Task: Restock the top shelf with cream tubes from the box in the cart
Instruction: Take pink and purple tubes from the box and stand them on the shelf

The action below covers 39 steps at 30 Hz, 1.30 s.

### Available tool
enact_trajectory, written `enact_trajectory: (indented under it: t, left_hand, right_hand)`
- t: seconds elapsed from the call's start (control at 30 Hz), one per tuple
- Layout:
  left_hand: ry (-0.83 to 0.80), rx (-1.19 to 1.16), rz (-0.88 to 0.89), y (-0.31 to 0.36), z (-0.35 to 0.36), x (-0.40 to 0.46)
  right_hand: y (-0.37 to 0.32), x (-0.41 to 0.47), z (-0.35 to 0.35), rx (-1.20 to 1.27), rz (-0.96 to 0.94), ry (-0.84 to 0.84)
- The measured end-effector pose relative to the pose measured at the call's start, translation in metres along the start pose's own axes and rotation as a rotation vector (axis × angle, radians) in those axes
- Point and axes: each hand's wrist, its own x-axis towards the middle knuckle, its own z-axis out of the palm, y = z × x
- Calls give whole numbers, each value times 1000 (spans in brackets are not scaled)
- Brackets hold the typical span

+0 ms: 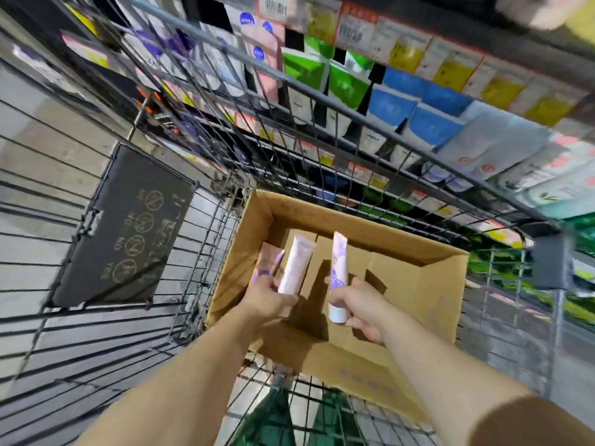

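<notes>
Your left hand (269,296) pinches two cream tubes (291,268) loosely (one could slip into the box (415,284)); your right hand (360,309) grasps one tube (338,278) firmly.

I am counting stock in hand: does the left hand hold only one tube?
No, the left hand grips two cream tubes above the box.

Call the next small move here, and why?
Probably lift both hands clear of the box and up toward the shelf. The left hand already holds two cream tubes, the right hand holds one, and no loose tubes show on the visible box floor.
</notes>
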Motion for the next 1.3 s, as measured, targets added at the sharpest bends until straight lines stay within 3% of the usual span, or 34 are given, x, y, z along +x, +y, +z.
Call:
enact_trajectory:
  t: [0.1,0.3,0.53,0.63,0.83,1.0,1.3]
  left_hand:
    - [-117,-226,53,20,-13,-24]
    - [-322,-306,160,73,-32,-87]
    - [-430,-138,510,142,-11,-192]
    - [-489,-231,544,180,15,-237]
    - [-658,-197,801,239,108,-318]
    - [-747,-161,903,262,224,-393]
    - [-748,-107,1021,297,396,-517]
  right_hand:
    - [-9,-22,8,46,-64,1]
    - [-33,-94,-1,200,-201,-2]
    - [-41,-214,-55,278,-430,50]
    - [-36,-262,-92,271,-536,88]
    - [-2,-352,-179,319,-734,177]
    - [65,-428,-291,415,-844,308]
    - [179,-557,-456,340,-983,515]
